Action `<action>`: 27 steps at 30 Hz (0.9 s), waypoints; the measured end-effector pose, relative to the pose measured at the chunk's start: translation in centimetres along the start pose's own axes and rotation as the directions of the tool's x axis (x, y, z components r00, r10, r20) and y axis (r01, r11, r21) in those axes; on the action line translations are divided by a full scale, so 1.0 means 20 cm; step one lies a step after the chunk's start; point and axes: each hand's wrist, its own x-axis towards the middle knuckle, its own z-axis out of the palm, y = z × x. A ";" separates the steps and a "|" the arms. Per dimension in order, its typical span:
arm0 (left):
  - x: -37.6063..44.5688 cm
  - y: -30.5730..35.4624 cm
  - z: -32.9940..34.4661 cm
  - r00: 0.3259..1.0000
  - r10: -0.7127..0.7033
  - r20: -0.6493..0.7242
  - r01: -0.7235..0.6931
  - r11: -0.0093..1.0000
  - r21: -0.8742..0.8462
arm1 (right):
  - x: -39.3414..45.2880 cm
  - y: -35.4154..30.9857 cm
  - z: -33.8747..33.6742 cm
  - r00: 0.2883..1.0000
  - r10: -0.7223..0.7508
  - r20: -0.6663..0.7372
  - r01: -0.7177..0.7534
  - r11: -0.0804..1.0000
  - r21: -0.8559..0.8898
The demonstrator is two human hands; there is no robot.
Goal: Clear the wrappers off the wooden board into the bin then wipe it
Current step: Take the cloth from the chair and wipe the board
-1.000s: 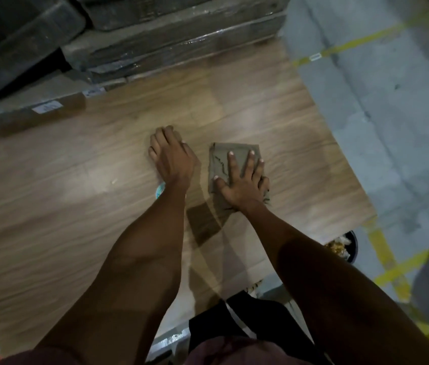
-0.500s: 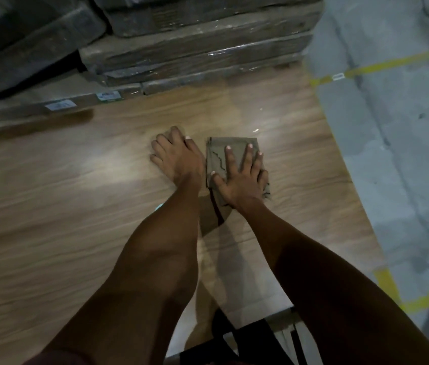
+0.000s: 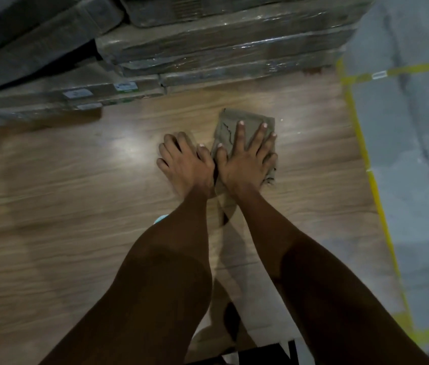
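A folded grey-brown cloth (image 3: 228, 122) lies on the wooden board (image 3: 76, 196) toward its far right. My right hand (image 3: 245, 159) lies flat on the cloth with fingers spread, pressing it down. My left hand (image 3: 184, 162) rests palm-down on the bare board right beside it, its thumb touching the right hand. A small pale blue scrap (image 3: 160, 219) peeks out from under my left forearm. No bin shows in the head view.
Stacked plastic-wrapped cardboard packs (image 3: 221, 48) line the board's far edge. Grey concrete floor (image 3: 413, 154) with yellow tape lines (image 3: 366, 154) runs along the right edge. A dark object (image 3: 260, 354) sits below the board's near edge.
Both hands have slid away from me toward the stacked packs, the right one carrying the cloth along the board. The hands have closed together and now touch.
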 end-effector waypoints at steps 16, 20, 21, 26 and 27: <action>0.00 0.01 -0.02 0.999 -0.007 0.041 0.004 0.998 0.068 | 0.37 -0.09 -0.05 0.988 0.101 -0.119 -0.092 0.993 0.074; -0.01 0.02 -0.03 0.999 -0.009 0.039 0.006 0.998 0.068 | 0.37 0.03 -0.07 0.987 -0.151 -0.059 0.149 0.988 -0.037; -0.01 0.02 -0.04 0.999 -0.006 0.037 0.003 0.998 0.067 | 0.37 0.05 -0.08 0.983 -0.176 -0.048 0.174 0.984 -0.047; -0.01 0.02 -0.05 0.999 -0.003 0.039 0.001 0.998 0.059 | 0.35 0.05 -0.09 0.987 -0.155 -0.045 0.155 0.988 -0.021; 0.00 0.02 -0.05 0.999 -0.003 0.041 0.000 0.998 0.061 | 0.33 0.05 -0.09 0.993 -0.105 -0.054 0.105 0.994 -0.004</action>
